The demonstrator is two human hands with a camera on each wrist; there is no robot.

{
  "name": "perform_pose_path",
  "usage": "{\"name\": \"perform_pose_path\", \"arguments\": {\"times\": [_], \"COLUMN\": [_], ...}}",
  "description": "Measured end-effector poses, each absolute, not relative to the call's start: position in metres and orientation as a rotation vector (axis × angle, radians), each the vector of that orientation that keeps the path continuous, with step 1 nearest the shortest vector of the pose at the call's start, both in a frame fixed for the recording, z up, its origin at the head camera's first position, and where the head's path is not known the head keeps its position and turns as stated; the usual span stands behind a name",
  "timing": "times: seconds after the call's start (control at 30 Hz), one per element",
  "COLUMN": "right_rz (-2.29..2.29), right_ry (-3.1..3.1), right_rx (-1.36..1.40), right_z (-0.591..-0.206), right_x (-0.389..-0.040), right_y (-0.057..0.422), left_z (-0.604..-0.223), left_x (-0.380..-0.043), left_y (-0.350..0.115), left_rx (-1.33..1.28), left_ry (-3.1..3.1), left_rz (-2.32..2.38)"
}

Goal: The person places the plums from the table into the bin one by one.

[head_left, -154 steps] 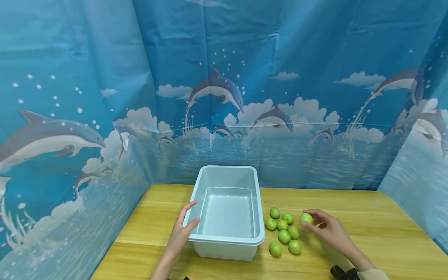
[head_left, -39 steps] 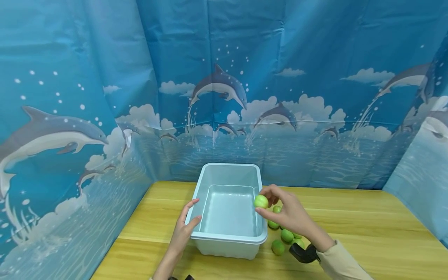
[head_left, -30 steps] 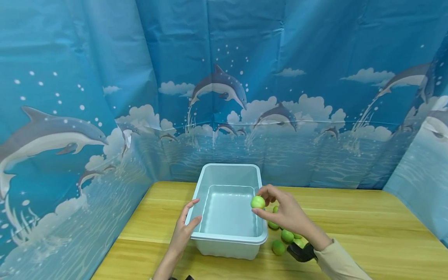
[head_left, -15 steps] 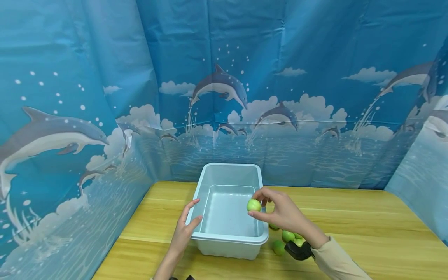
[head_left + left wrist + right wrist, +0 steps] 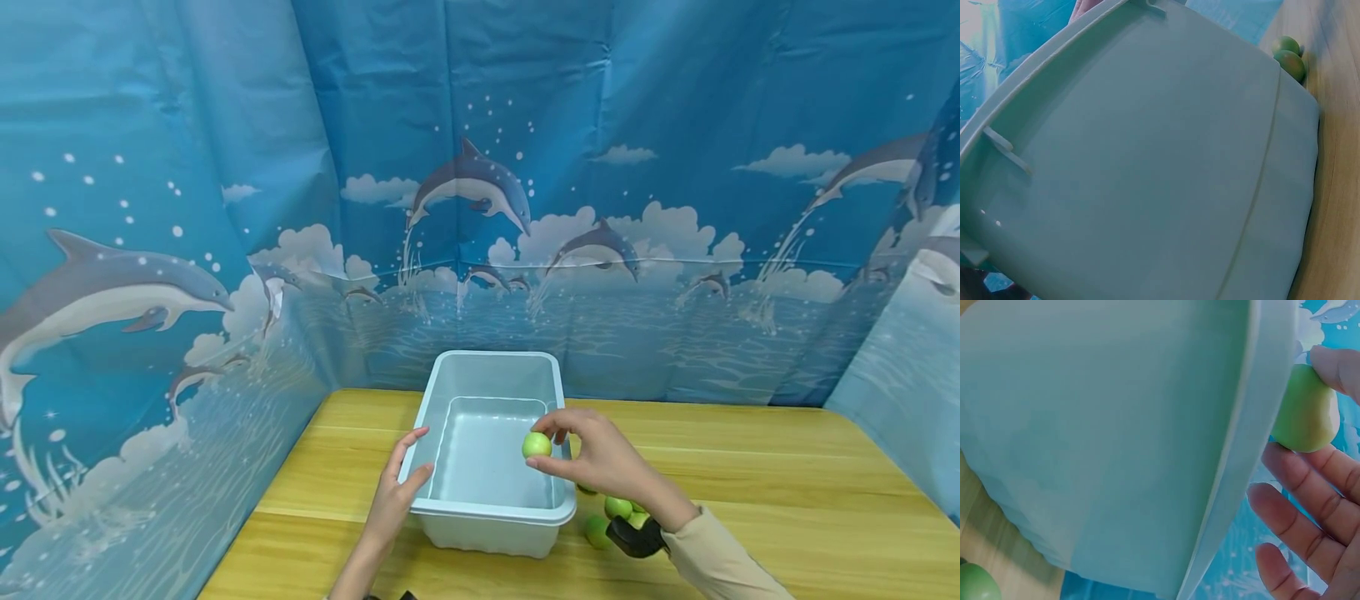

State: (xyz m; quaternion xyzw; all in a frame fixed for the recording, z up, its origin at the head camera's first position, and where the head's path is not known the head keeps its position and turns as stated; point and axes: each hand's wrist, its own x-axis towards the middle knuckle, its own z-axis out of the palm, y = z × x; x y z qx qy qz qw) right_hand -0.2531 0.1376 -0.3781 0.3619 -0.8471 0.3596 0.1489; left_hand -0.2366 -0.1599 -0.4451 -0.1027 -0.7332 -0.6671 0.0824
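A pale blue-grey plastic bin (image 5: 491, 510) stands on the table, with nothing inside on the part of its floor that shows. My left hand (image 5: 393, 492) rests on its left rim, thumb and index finger reaching over the edge; the other fingers are hidden. A small round green fruit (image 5: 536, 445) is pinched between the thumb and fingers of my right hand (image 5: 600, 454), over the bin just inside its right rim. The right wrist view shows that fruit (image 5: 1305, 412) beyond the rim, smooth with a yellowish side, the lower fingers spread.
Several similar green fruits (image 5: 617, 508) lie right of the bin, partly hidden under my right forearm. The wooden table (image 5: 787, 492) runs out to the right. Behind it hangs a blue dolphin-print curtain (image 5: 660, 333). A black strap mount (image 5: 637, 537) sits at my right wrist.
My right hand has carried the green fruit leftward from the right side of the table to over the bin. In the last second it drifts further left and slightly lower. The left hand stays put.
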Motion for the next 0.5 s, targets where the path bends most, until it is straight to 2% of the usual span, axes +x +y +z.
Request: {"name": "perform_pose_path", "arguments": {"times": [0.5], "right_rz": [1.016], "right_ry": [-2.484], "right_rx": [1.125], "right_z": [-0.3809], "right_x": [-0.2551], "right_y": [0.1357], "left_z": [-0.4440], "left_x": [-0.2367], "left_y": [-0.1585], "left_rx": [-0.282], "left_ry": [-2.186], "left_rz": [-2.015]}}
